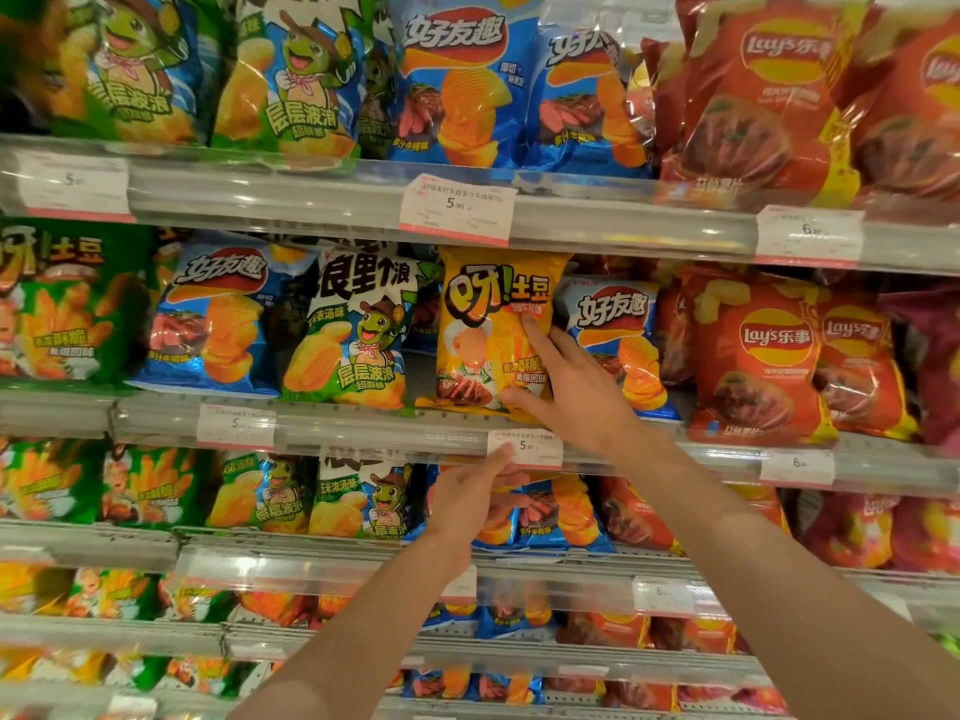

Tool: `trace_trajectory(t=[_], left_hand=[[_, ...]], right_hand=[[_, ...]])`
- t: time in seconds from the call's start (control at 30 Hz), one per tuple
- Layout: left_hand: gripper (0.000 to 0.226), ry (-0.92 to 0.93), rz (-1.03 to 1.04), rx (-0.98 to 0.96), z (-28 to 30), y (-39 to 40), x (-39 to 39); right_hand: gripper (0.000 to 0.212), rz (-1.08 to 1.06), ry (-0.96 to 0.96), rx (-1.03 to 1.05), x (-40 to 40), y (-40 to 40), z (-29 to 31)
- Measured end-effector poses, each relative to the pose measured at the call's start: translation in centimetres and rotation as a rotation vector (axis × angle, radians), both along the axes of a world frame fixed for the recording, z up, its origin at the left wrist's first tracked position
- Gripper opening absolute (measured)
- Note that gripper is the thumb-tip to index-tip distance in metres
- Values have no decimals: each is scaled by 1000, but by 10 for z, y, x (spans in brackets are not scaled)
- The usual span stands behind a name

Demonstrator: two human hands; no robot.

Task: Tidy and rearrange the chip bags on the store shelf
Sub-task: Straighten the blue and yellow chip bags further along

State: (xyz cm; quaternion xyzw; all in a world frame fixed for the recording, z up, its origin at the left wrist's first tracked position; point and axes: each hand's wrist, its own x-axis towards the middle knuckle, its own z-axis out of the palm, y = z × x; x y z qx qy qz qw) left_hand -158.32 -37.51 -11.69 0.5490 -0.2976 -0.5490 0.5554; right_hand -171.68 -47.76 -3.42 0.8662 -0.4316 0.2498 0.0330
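Note:
A yellow chip bag [483, 330] stands upright on the middle shelf between a green-and-white turtle bag [353, 335] and a blue bag [618, 330]. My right hand [571, 392] grips the yellow bag's lower right edge, index finger up the front and thumb across the bottom. One shelf lower, my left hand [470, 493] reaches under the shelf rail and holds the top of a blue chip bag [550, 517], thumb up by a price label [524, 449]. Part of that blue bag is hidden behind my fingers.
Red Lay's bags [758, 366] fill the right side of each shelf, green bags [57, 304] the left. The top shelf holds turtle bags [291, 75] and blue bags [457, 85]. Clear shelf rails [623, 226] with price labels run along each front edge. More bags sit on lower shelves.

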Motion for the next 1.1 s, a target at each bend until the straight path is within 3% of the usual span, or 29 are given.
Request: trace_trajectory(t=[0.37,0.57,0.67,0.9,1.1], left_hand=[[37,-112,70,-46,-2,2,-7],[42,-189,95,-97,-9,1,-10],[41,-230,84,-97,-8,0,-14],[45,-282,97,-87,-6,-2,-19],[48,-252,101,-82,-6,-1,-18]], right_hand=[[90,31,-34,12,-8,8,-1],[66,-79,-34,-242,-63,13,-2],[69,-157,-58,-134,-88,7,-8],[95,-184,-280,348,-93,-13,-3],[106,-160,-382,339,-88,-4,3]])
